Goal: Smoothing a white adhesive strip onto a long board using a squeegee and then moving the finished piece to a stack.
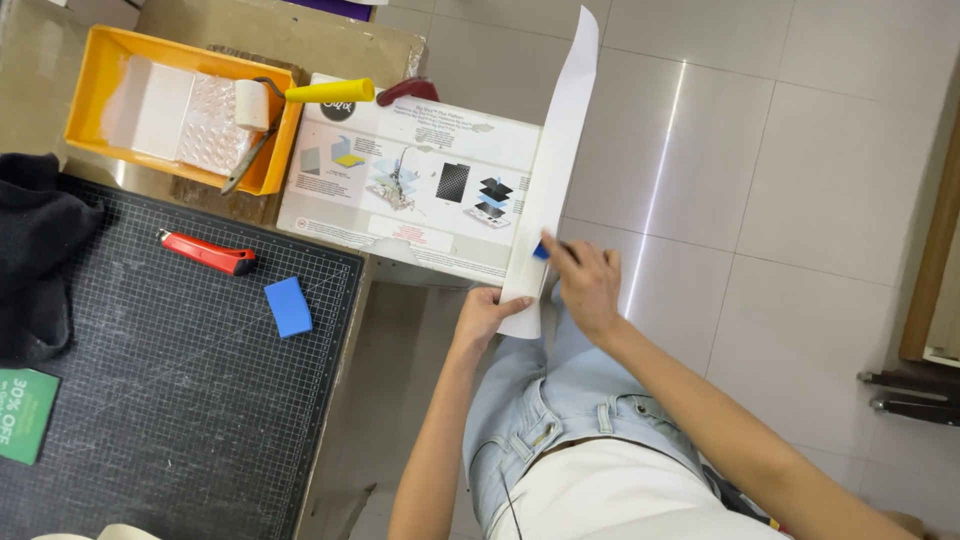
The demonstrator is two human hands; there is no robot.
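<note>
Beside the counter (345,400), the left hand (487,312) pinches a long white paper strip's (556,150) near end. The right hand (588,283) presses a small blue scraper (541,250) against it, fingers closed.

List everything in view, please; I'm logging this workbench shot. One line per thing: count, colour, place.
paper strip: one, white, long, held out over the floor
small tool: one, blue, against the strip
cutting mat: one, black, gridded, on the table
utility knife: one, red, on the mat
pad: one, blue, on the mat
paint tray: one, yellow, far left
roller: one, white with yellow handle, across the tray
printed board: one, white, beside the tray
cloth: one, black, left edge
card: one, green, lower left
left hand: holds the strip's lower end
right hand: presses the small tool on the strip
</note>
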